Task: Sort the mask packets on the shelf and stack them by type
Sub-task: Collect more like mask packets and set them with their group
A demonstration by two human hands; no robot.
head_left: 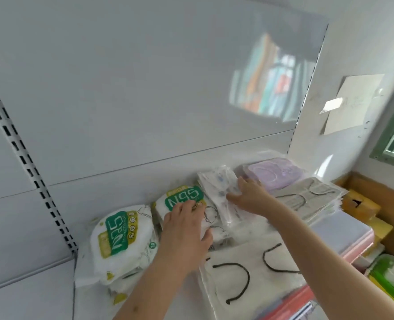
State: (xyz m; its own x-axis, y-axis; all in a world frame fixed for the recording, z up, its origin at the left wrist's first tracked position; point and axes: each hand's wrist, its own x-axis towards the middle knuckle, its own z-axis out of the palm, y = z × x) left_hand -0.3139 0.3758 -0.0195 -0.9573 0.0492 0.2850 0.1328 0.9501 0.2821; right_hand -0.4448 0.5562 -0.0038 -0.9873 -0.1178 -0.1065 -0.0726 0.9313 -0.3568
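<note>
Mask packets lie along a white shelf (52, 294). At the left stands a stack of green-labelled N95 packets (119, 241). My left hand (186, 229) rests flat on a second N95 packet (182, 199) beside it. My right hand (249, 197) lies with straight fingers on a clear packet of white patterned masks (216, 183). Behind that sits a lilac mask stack (274, 174), and a beige stack with dark ear loops (307, 197) is to its right. Nearest me lies a cream packet with black loops (242, 273).
The shelf's white back panel (145, 100) rises behind, with a slotted upright (29, 162) at the left. Right of the shelf are yellow boxes (362, 206), a clear pink-edged folder stack (344, 234) and a green basket (390, 276). A paper (353, 102) hangs on the wall.
</note>
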